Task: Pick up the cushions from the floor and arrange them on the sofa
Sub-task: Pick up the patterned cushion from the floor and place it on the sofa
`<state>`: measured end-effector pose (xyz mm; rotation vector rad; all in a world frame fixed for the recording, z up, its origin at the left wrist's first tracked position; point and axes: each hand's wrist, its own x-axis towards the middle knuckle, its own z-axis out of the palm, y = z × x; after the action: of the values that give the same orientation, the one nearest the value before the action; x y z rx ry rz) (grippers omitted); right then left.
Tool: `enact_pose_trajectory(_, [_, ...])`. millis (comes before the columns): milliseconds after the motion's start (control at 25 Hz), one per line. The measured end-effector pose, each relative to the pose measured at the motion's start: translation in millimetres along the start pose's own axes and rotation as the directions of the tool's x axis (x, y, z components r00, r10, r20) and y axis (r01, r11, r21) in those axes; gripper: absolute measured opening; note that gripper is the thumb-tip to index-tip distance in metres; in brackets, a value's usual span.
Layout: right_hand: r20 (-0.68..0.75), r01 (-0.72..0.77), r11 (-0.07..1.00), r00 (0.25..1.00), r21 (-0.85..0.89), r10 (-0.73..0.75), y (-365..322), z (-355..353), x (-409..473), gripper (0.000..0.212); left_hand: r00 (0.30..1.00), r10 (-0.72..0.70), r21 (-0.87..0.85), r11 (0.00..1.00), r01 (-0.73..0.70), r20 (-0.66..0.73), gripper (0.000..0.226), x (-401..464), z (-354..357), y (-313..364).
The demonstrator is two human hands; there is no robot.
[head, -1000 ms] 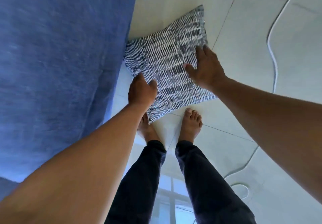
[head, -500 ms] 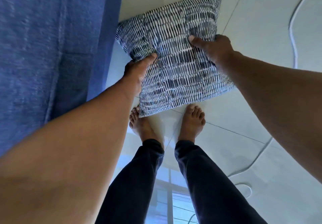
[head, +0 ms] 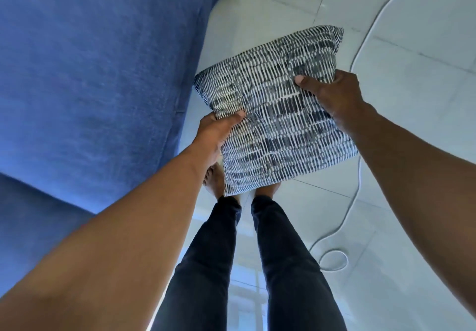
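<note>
A square cushion [head: 278, 114] with a dark blue and white dashed pattern hangs in the air above my feet, off the floor. My left hand [head: 219, 130] grips its left edge, thumb on top. My right hand [head: 332, 93] grips its right edge, thumb pressed into the fabric. The blue sofa [head: 98, 73] fills the left half of the view, its side close to the cushion's left corner.
Pale glossy floor tiles [head: 412, 99] spread to the right. A thin white cable [head: 358, 55] runs down the floor and ends in a loop [head: 333, 260] near my right leg. My bare feet stand under the cushion.
The cushion went from lying on the floor against the sofa to being held up in both hands. It has risen and shifted right, away from the sofa's side.
</note>
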<state>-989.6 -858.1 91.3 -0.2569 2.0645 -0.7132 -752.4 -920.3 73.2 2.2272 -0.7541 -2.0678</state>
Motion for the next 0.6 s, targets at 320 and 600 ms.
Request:
enact_pose_trajectory(320, [-0.01,0.147,0.98,0.989,0.131,-0.147,-99.6,-87.5,-125.2,0.024,0.98,0.182,-0.021,0.983,-0.181,0.078,0.062,-164.8,-22.9,66.4])
enact_pose_trajectory(600, [0.044,0.286,0.935,0.953,0.208,-0.301,-190.3,-114.5,-231.0,0.044,0.914,0.406,-0.125,0.908,-0.4,0.019,0.034,-289.8,-80.4,109.4])
